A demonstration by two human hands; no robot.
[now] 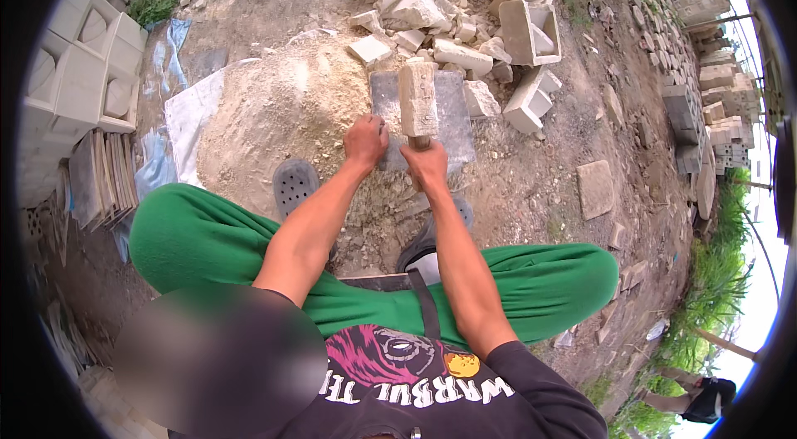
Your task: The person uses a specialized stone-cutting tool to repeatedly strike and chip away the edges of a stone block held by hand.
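Here the right hand (425,165) curls around a mallet handle (419,143)

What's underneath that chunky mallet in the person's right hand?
Seen from above, a flat grey slab shows on both sides of the pale mallet head. The right hand grips the handle. Whatever lies directly beneath the head is covered, so I can't tell what's there.

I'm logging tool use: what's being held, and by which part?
The right grip holds a pale, dusty, block-headed wooden mallet by its brown handle; whether the left grip holds anything cannot be told.
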